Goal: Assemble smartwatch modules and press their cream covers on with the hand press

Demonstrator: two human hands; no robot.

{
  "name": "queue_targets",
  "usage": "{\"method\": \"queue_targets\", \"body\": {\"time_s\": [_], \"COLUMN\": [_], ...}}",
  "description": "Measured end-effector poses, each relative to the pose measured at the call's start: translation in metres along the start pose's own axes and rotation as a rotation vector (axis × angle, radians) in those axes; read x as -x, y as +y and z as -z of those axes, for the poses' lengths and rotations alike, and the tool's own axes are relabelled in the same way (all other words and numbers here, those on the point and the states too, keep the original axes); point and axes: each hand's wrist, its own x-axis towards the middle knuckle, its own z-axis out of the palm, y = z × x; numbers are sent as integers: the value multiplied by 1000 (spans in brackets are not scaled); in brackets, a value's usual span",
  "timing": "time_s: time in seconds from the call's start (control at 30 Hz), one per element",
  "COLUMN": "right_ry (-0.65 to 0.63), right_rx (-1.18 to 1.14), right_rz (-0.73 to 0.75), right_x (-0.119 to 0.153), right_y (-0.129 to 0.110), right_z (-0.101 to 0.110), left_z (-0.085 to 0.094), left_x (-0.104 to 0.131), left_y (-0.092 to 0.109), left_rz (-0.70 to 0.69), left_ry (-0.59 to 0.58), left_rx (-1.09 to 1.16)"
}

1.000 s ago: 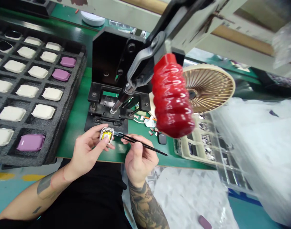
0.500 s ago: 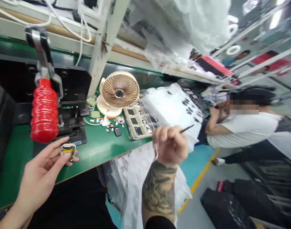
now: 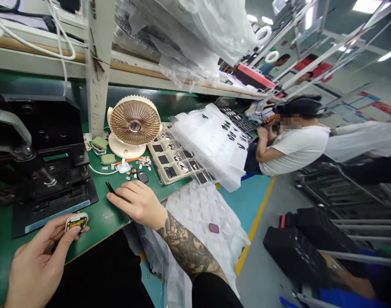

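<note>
Left hand (image 3: 35, 265) pinches the small white square casing with yellow insert (image 3: 76, 222) in its fingers, just in front of the black lever press (image 3: 44, 171). Right of the press, right hand (image 3: 139, 203) lies on the green table (image 3: 102, 218), fingers clenched on thin black tweezers (image 3: 113, 191). Risk: the loosely pinched casing may slip and drop.

Green-topped workbench (image 3: 95, 222) running across left half of frame. Black metal lever press (image 3: 38, 171) sitting at left edge. Beige round desk fan (image 3: 134, 124) standing upper centre. Cream compartment tray (image 3: 172, 160) lying right of fan, small dark and white loose parts (image 3: 137, 169) scattering between. Right hand (image 3: 139, 201) resting near front edge.
</note>
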Motion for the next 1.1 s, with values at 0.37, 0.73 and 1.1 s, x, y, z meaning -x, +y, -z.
{"method": "queue_targets", "body": {"time_s": [0.37, 0.73, 1.1], "right_ry": [3, -578, -572], "right_rx": [29, 351, 374], "right_rz": [-553, -685, -715], "right_x": [45, 54, 61], "right_y": [94, 185, 183], "right_z": [52, 85, 74], "left_z": [-3, -2, 0], "left_x": [2, 0, 0], "left_y": [-9, -1, -5], "left_rz": [19, 9, 84], "left_ry": [-18, -29, -76], "left_rx": [-43, -56, 7]}}
